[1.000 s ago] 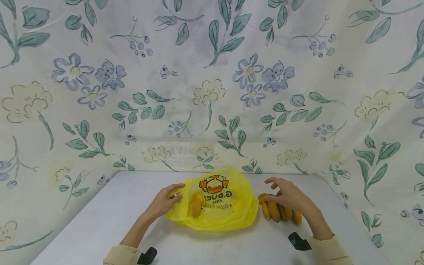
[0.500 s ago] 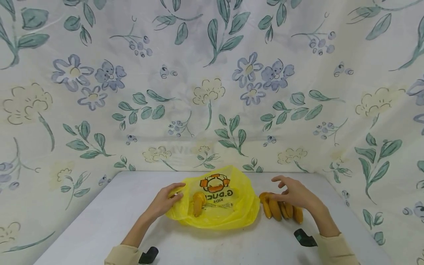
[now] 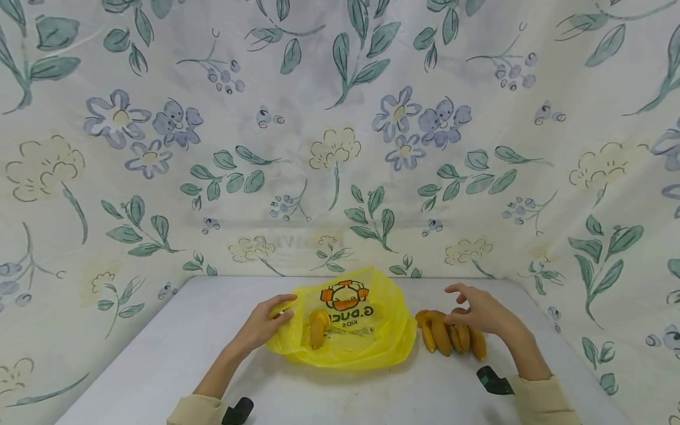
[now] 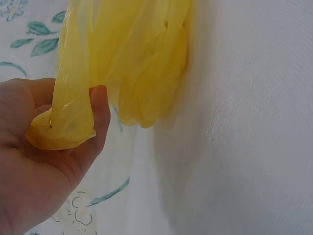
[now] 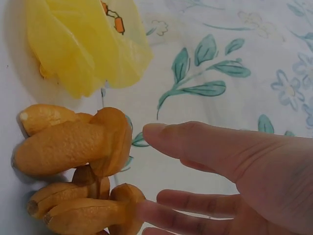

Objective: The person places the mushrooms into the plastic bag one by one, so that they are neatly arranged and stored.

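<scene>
Curled round the left edge of a translucent yellow plastic bag (image 3: 366,336), the left hand (image 3: 262,324) holds it on a white table (image 3: 350,392), one orange-brown, thick-stemmed mushroom (image 3: 317,330) showing within its outline. Fingers apart, the right hand (image 3: 480,311) is over a cluster of similar mushrooms (image 3: 440,334) just right of the bag.
</scene>
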### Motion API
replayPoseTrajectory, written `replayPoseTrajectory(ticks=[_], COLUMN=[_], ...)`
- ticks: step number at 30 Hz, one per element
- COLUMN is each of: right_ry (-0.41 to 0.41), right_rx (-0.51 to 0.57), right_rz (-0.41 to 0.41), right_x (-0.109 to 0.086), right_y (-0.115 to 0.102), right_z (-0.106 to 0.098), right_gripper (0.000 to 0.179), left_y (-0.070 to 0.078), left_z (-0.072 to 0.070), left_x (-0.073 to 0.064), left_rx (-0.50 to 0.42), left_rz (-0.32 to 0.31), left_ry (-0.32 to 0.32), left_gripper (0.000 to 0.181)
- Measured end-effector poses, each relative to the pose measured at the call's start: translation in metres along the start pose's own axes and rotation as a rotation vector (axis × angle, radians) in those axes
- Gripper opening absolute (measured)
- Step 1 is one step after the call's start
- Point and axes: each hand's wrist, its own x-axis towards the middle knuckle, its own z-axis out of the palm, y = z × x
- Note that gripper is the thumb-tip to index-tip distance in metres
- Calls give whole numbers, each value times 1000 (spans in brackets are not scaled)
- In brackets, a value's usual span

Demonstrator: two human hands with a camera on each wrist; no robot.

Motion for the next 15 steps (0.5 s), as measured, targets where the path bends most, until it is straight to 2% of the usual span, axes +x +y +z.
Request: replayPoseTrajectory(ticks=[5,15], right_ry=[-18,-33], right_rx=[-3,-24], right_rz=[32,44], right_x=[1,-1], right_y=[4,11], right_z=[-1,0], right_gripper=[62,65], left_y=[0,-3], left_z=[0,-1], left_x=[1,2], left_rx=[-10,-12], left_rz=[-3,12], left_ry=[0,-6], left_gripper=[40,40])
